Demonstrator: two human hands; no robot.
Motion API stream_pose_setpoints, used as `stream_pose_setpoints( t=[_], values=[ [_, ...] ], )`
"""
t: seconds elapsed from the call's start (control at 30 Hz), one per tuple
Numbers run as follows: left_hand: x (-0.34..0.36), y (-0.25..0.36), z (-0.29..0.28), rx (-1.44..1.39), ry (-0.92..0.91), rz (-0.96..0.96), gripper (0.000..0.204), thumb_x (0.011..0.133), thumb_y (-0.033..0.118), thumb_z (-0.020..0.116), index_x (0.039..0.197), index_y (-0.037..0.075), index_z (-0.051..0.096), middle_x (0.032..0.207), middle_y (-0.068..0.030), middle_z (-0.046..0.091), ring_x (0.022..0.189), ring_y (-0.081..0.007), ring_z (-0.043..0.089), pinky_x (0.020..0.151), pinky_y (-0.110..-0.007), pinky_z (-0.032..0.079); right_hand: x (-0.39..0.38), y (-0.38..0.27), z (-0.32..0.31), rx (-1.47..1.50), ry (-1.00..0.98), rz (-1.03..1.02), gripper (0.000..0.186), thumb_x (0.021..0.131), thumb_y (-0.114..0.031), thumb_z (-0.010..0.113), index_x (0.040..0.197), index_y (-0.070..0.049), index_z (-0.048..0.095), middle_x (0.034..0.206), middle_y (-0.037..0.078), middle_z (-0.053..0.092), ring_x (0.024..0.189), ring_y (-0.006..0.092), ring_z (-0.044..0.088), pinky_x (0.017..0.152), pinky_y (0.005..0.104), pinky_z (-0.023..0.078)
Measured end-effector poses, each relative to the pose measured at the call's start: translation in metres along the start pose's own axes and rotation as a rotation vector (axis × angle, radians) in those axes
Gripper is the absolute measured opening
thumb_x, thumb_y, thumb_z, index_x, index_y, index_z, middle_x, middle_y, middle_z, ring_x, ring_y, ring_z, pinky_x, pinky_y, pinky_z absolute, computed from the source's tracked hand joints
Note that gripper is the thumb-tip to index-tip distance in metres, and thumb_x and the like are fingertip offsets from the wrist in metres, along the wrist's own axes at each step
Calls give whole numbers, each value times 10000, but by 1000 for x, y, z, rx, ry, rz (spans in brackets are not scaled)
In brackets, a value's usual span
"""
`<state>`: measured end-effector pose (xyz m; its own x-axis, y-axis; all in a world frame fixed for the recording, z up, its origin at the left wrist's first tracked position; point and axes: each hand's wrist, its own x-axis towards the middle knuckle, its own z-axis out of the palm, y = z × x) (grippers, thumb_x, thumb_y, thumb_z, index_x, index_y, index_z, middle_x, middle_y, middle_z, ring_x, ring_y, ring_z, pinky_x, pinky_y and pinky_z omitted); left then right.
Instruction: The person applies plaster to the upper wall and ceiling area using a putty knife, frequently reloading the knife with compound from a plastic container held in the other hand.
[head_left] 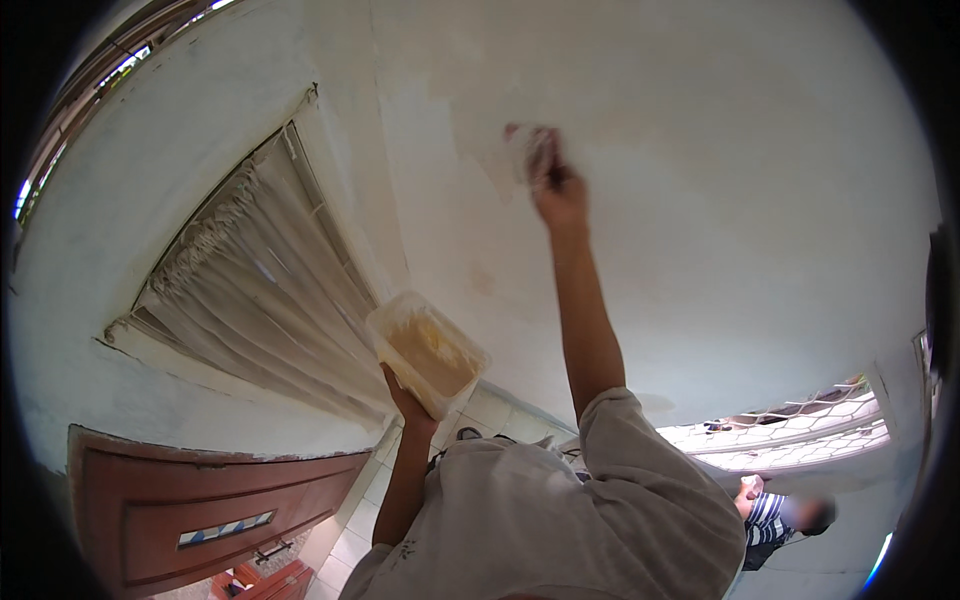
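Observation:
My raised right hand (560,188) is closed around a flat, reddish putty spreader (520,137) smeared with white. It is against or very close to the pale wall (690,180), and both hand and tool are blurred. Lower down, my left hand (408,402) grips a translucent rectangular plastic tub (466,386) from below and the side. The tub is tilted so its inside shows, with beige and yellowish paste (432,345) coating the bottom and walls. Smooth, slightly darker patches mark the wall around the spreader.
On the left, a gathered grey curtain (250,270) hangs over a window, with a red-brown wooden door (200,500) below it. At the lower right another person (770,515) in a striped shirt stands near a window opening with a wire grille (790,425). Pale floor tiles (352,545) lie below.

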<state>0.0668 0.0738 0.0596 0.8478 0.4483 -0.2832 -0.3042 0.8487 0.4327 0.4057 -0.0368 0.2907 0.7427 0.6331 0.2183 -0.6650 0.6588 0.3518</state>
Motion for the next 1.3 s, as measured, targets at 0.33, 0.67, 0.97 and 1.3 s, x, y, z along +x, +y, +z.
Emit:
stream_pose_setpoints(
  t=[0.33,0.67,0.97,1.3],
  values=[
    [12,-4,2,-4,24,-63,771,959,710,392,1498,160,369,1418,-74,497,1278,-265,506,1053,-422,453,-92,50,42,-131,-161,-39,314,1027,-59,385,1166,173,545,1203,265,582,1151,330,613,1018,358,576],
    [9,13,0,72,94,11,791,943,725,412,1496,160,372,1423,-84,489,1286,-270,498,1048,-431,456,8,16,-43,79,158,-39,288,1004,23,410,1212,163,552,1154,257,613,1034,335,637,928,386,596],
    [18,17,-2,23,107,-36,764,959,707,391,1512,181,364,1440,-65,483,1295,-270,493,1062,-447,445,-76,51,43,-49,-316,-116,322,1017,-14,376,1254,159,509,1252,251,546,1167,298,584,1034,371,554],
    [18,26,-15,29,69,-3,788,948,717,414,1511,169,355,1457,-74,463,1312,-277,473,1075,-439,429,14,31,-78,-93,26,-63,359,996,13,363,1289,175,493,1218,282,586,1094,349,625,972,385,590]
  ],
)
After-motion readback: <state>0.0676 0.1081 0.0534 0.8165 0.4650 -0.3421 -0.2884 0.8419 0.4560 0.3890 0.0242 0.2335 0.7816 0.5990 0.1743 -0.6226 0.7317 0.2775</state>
